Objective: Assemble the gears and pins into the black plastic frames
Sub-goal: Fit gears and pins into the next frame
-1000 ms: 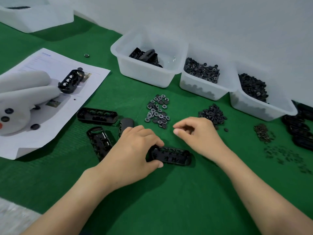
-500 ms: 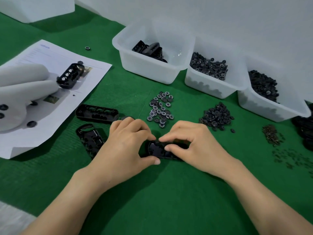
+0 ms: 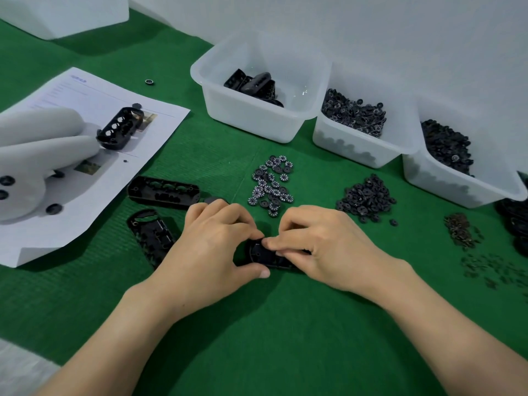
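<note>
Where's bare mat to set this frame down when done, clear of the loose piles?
Widest bare mat: the near stretch between the forearms, below the left hand, right hand and held frame. Also the strip between the paper sheet and the first bin. Crowded: two spare frames left of the hands; gear piles and pins beyond and to the right.

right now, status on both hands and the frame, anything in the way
Left hand grips the frame at its left end. Right hand pinches its top edge. Loose gears just beyond, apart, nothing blocking.
</note>
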Motion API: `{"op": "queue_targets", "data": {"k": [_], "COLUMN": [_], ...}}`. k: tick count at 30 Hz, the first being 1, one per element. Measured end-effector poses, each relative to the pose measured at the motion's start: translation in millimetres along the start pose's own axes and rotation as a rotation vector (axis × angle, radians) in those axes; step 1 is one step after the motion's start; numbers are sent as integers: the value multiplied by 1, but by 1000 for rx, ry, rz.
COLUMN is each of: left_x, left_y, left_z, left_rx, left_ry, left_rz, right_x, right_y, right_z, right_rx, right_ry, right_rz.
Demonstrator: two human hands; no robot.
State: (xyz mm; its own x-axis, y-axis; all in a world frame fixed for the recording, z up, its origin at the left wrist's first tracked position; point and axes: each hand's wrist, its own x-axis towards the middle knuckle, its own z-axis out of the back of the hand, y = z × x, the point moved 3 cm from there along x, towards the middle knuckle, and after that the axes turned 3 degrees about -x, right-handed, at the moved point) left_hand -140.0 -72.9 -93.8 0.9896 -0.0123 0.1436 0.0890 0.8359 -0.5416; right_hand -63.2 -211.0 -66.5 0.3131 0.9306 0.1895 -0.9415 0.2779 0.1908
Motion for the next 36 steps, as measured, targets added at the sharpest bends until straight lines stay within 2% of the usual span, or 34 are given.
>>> {"op": "queue_targets", "data": {"k": [3, 8, 10, 12, 15, 20, 26, 33, 36], "left_x": [0, 0, 0, 0, -1, -2, -4, -5, -6], "left_y": [-1, 0, -1, -2, -4, -18, -21, -16, -14], "left_z": [0, 0, 0, 0, -1, -6, -18, -19, -17], "left_rx": [-1, 2, 1, 2, 36, 175, -14, -78, -90], "left_ry": [1, -2, -1, -4, -13, -25, -85, -100, -106], "left_rz": [-3, -4, -8, -11, -22, -20, 5, 11, 28], "right_x": [1, 0, -4, -9, -7, 14, 16, -14, -19], "right_y": [0, -2, -8, -20, -34, -28, -28, -38, -38], "right_z": [-1, -6, -5, -4, -7, -18, -20, -11, -10], "right_rx": [5, 77, 245, 338, 236, 83, 91, 273, 331], "right_ry": [28, 64, 60, -23, -90, -99, -109, -109, -55], "right_rz": [-2, -125, -227, -385, -571, -601, -599, -658, -640]}}
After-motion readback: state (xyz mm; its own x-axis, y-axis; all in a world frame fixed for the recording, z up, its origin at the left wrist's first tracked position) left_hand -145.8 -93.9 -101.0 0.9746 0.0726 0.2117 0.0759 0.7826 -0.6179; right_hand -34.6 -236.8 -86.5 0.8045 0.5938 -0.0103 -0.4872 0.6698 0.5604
